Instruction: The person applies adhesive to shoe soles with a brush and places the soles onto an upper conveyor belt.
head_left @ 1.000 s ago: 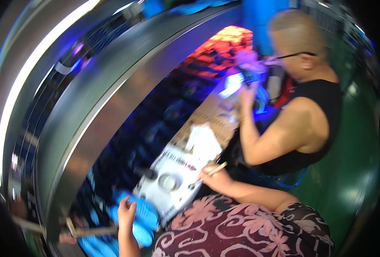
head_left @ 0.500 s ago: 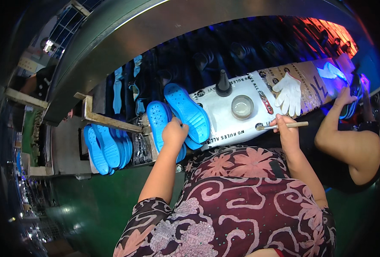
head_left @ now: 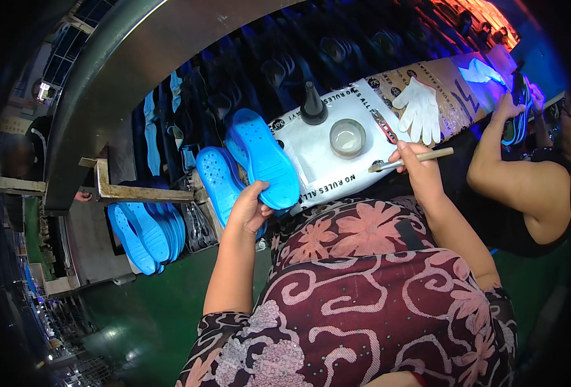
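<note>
My left hand [head_left: 248,211] grips one end of a bright blue shoe sole [head_left: 266,153], thumb on top and fingers curled below. That sole overlaps more blue soles; a neighbouring sole [head_left: 216,175] with small holes lies just left of it. My right hand [head_left: 419,171] is closed around the wooden handle of a brush [head_left: 437,154], its bristles pointing left above the white covered work surface [head_left: 318,184]. Beyond the bristles stands a small round bowl [head_left: 348,138] with some clear content. A dark bottle with a narrow tip [head_left: 313,106] is behind it to the left.
A white glove [head_left: 419,111] and a red tool [head_left: 383,126] lie at the right. More blue soles [head_left: 145,233] stand at far left beside a metal bracket [head_left: 144,193]. Dark rows run behind the bench under a metal beam [head_left: 127,58]. Another person's arm [head_left: 517,193] is at right.
My left hand has shifted to the near end of the top sole, thumb over its edge, and the sole has turned slightly. My right hand still holds the brush. The whole view has shifted.
</note>
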Demonstrator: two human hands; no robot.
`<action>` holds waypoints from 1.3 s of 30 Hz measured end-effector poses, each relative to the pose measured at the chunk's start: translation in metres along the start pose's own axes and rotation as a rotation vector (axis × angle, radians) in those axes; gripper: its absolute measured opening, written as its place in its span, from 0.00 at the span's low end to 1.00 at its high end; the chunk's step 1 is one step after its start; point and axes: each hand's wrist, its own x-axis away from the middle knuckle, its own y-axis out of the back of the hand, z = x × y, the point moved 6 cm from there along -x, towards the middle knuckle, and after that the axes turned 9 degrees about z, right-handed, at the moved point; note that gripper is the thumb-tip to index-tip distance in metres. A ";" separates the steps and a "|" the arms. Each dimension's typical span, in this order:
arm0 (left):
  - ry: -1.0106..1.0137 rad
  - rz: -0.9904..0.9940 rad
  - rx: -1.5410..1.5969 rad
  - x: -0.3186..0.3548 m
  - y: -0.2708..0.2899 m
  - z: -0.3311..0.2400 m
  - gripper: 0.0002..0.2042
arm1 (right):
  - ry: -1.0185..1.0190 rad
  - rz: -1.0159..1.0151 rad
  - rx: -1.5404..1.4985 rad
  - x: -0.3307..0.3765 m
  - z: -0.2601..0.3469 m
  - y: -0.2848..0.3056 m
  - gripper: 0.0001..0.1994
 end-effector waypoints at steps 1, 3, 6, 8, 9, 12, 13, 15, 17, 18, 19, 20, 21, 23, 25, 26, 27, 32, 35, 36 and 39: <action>0.070 0.160 0.064 0.002 -0.008 0.006 0.16 | -0.005 -0.001 0.000 -0.001 0.003 0.000 0.19; 0.046 0.164 0.066 0.015 -0.031 0.000 0.16 | -0.008 0.037 0.000 -0.004 0.013 -0.002 0.18; -0.272 0.245 -0.065 0.039 -0.081 -0.022 0.19 | 0.051 0.054 -0.033 -0.006 0.036 -0.010 0.18; -0.363 0.128 -0.234 0.047 -0.092 -0.028 0.20 | 0.064 0.073 -0.045 -0.005 0.052 -0.017 0.18; -0.432 0.087 -0.301 0.050 -0.097 -0.031 0.21 | 0.098 0.101 -0.071 -0.005 0.060 -0.022 0.18; -0.610 -0.011 -0.404 0.058 -0.111 -0.041 0.22 | 0.243 0.165 0.025 0.004 0.087 -0.040 0.17; -0.609 -0.009 -0.404 0.057 -0.114 -0.040 0.22 | 0.328 0.212 0.120 0.008 0.100 -0.046 0.16; -0.711 -0.029 -0.486 0.059 -0.122 -0.045 0.22 | 0.622 0.232 0.259 0.015 0.113 -0.055 0.13; -0.701 -0.025 -0.496 0.059 -0.126 -0.043 0.22 | 0.661 0.214 0.318 0.020 0.113 -0.058 0.13; -0.716 -0.016 -0.493 0.059 -0.128 -0.042 0.22 | 0.660 0.214 0.318 0.020 0.112 -0.059 0.13; -0.730 -0.007 -0.489 0.059 -0.130 -0.041 0.22 | 0.692 0.196 0.323 0.021 0.113 -0.060 0.12; -0.747 -0.002 -0.476 0.061 -0.135 -0.043 0.22 | 0.723 0.177 0.328 0.022 0.112 -0.061 0.12; -0.744 -0.001 -0.477 0.061 -0.136 -0.041 0.22 | 0.720 0.176 0.327 0.021 0.110 -0.061 0.12; -0.817 -0.020 -0.518 0.063 -0.138 -0.043 0.22 | 0.783 0.212 0.419 0.022 0.108 -0.066 0.12; -0.837 -0.030 -0.543 0.064 -0.138 -0.045 0.22 | 0.780 0.190 0.422 0.022 0.108 -0.065 0.11; -0.861 -0.041 -0.567 0.065 -0.138 -0.047 0.22 | 0.762 0.176 0.440 0.022 0.108 -0.062 0.12; -0.859 -0.045 -0.567 0.065 -0.138 -0.047 0.22 | 0.744 0.162 0.458 0.021 0.108 -0.060 0.12; -0.886 -0.054 -0.581 0.066 -0.137 -0.048 0.20 | 0.759 0.091 0.419 0.021 0.110 -0.054 0.12; -0.898 -0.044 -0.592 0.066 -0.140 -0.046 0.18 | 0.799 0.188 0.447 0.022 0.111 -0.064 0.11; -0.897 -0.044 -0.592 0.066 -0.140 -0.046 0.18 | 0.787 0.194 0.483 0.022 0.111 -0.064 0.09; -0.906 -0.064 -0.638 0.066 -0.138 -0.046 0.16 | 0.825 0.161 0.535 0.020 0.108 -0.059 0.08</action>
